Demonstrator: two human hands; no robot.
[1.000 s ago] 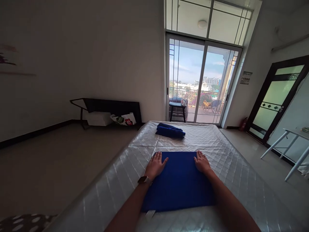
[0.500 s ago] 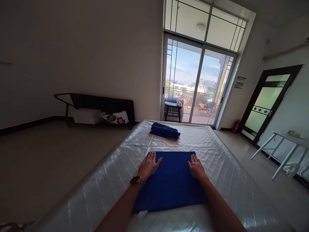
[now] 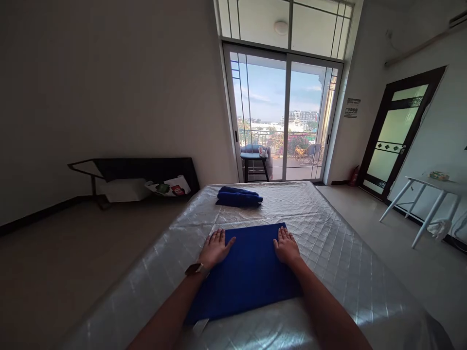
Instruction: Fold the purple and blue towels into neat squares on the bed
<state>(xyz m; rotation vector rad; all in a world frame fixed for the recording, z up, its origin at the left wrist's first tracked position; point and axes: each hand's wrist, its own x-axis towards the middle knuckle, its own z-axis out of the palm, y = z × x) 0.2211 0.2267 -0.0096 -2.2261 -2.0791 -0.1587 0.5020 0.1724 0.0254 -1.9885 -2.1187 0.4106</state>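
Mattress (image 3: 339,262) bears cloth (image 3: 250,272) (blue) beneath left grip (image 3: 213,251) and right grip (image 3: 286,250).

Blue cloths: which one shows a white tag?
The flat blue cloth under the left hand and right hand: a white tag juts from its near edge. The bundled blue cloth beyond shows none.

Blocked ahead of the left hand (image 3: 215,249) by the blue bundle (image 3: 239,197); free ahead of the right hand (image 3: 287,249), just past that bundle's end. Passable outward of both hands, over the mattress (image 3: 339,257).
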